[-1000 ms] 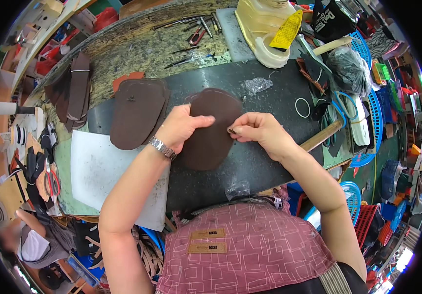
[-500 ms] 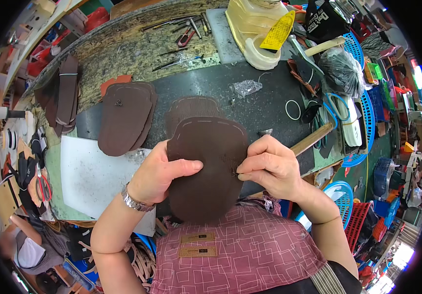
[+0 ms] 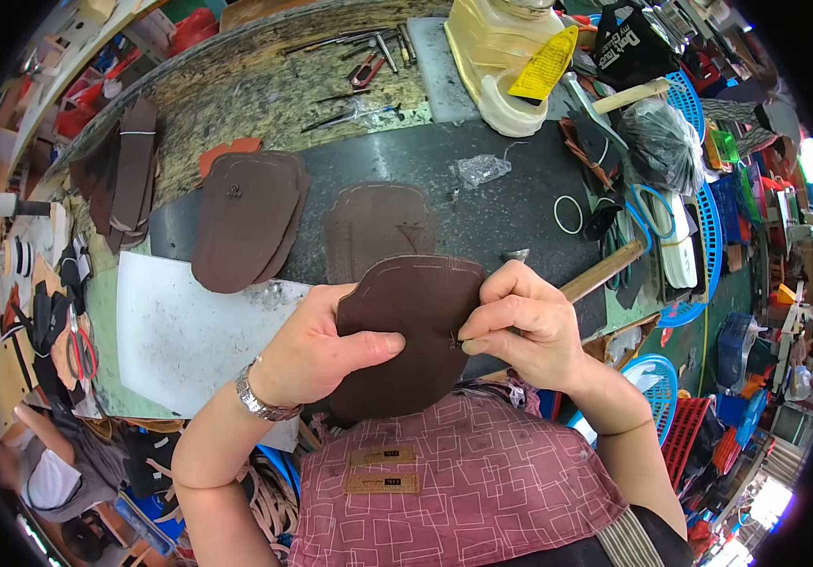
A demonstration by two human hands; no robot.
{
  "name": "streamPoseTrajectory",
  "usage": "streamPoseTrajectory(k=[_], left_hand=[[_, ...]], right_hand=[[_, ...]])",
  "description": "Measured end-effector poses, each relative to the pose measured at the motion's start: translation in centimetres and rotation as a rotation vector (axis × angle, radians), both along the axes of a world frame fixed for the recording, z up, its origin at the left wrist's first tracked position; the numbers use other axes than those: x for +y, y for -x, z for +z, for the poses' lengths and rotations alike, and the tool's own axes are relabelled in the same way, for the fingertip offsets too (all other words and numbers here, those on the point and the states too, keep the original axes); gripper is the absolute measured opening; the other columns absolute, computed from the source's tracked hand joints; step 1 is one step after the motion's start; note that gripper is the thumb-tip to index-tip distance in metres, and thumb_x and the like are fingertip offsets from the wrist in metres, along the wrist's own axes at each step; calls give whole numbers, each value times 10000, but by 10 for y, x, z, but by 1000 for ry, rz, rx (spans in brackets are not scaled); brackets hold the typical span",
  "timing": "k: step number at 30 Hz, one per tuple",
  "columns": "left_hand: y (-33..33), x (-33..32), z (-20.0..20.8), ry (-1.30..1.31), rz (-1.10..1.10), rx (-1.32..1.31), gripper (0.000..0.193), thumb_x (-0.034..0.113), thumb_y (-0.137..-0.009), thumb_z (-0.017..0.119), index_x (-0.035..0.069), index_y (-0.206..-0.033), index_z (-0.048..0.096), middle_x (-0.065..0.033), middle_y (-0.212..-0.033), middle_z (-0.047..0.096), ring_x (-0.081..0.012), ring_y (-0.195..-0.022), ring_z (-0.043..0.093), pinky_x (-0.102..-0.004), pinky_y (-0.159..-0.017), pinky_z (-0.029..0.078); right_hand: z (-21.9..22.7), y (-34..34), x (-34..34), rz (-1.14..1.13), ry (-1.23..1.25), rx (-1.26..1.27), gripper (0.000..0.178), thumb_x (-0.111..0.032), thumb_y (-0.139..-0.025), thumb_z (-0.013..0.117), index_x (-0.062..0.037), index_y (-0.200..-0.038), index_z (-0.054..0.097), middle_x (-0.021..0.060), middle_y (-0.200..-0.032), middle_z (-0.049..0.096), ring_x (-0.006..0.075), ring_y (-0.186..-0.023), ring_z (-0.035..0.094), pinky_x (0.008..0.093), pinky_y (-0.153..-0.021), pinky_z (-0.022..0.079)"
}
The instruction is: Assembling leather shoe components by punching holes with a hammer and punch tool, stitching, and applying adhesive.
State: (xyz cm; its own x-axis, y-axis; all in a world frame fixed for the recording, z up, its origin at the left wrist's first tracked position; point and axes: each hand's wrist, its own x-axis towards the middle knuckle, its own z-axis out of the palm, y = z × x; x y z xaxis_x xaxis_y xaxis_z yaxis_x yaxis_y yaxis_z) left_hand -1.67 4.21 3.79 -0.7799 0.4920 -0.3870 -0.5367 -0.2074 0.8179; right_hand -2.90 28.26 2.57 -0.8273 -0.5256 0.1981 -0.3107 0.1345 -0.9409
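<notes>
My left hand (image 3: 326, 340) holds a rounded dark brown leather piece (image 3: 397, 302) in front of my apron, its thumb flat on the face and the fingers behind. Pale stitch marks run along the top edge of that piece. At its right side my right hand (image 3: 524, 326) is closed in a pinch, thumb against forefinger, on a small dark fitting (image 3: 454, 339) whose exact kind I cannot make out. Just beyond lies another brown leather piece (image 3: 378, 213) on the black mat (image 3: 482, 213). To the left, a stack of similar leather pieces (image 3: 246, 222) has a small dark bit on top.
A white sheet (image 3: 161, 331) lies at the left. Further back are red-handled pliers (image 3: 366, 71) and a cream machine (image 3: 496, 57) with a yellow tag. A hammer (image 3: 628, 97), a crumpled clear bag (image 3: 482, 170), and a wooden-handled tool (image 3: 605, 271) lie at the right. Another person (image 3: 57, 472) sits lower left.
The leather piece has tipped back and dropped slightly, so more of the piece lying beyond it shows. Both hands keep their hold; the whole view has shifted a little.
</notes>
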Motion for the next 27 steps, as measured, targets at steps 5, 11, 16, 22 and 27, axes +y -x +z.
streamPoseTrajectory(k=[5,11,16,22,27], left_hand=[[1,0,-1,1,-10,-13,320,10,-748,652,-39,-1062,615,-86,-984,662,-136,-874,621,-271,-790,493],[3,0,-2,-43,3,-102,367,1,-714,655,-47,-1073,600,-105,-993,659,-158,-882,630,-291,-791,504],[2,0,-4,-142,15,-107,282,46,-778,634,-37,-1047,615,-66,-956,659,-101,-828,604,-251,-759,492],[1,1,-5,-127,3,-86,281,43,-787,629,-33,-1058,612,-59,-963,657,-95,-833,598,-249,-759,490],[1,1,-6,-109,-19,-47,283,49,-797,632,-28,-1068,611,-46,-967,655,-87,-846,587,-249,-772,484]], right_hand=[[2,-2,0,5,29,-131,161,25,-729,713,-48,-865,669,20,-859,500,117,-764,524,248,-647,435],[-2,-3,4,29,95,-206,137,-1,-729,723,-51,-848,678,14,-844,500,120,-781,512,253,-669,430],[-8,-4,5,29,183,-164,149,-62,-709,759,-68,-843,693,6,-818,496,117,-754,485,242,-643,407],[-8,-5,5,22,143,-108,161,-75,-703,766,-74,-850,701,5,-813,491,117,-744,475,240,-632,398],[-6,-5,3,-2,125,-128,157,-45,-706,756,-68,-851,699,4,-817,489,118,-746,482,238,-634,401]])
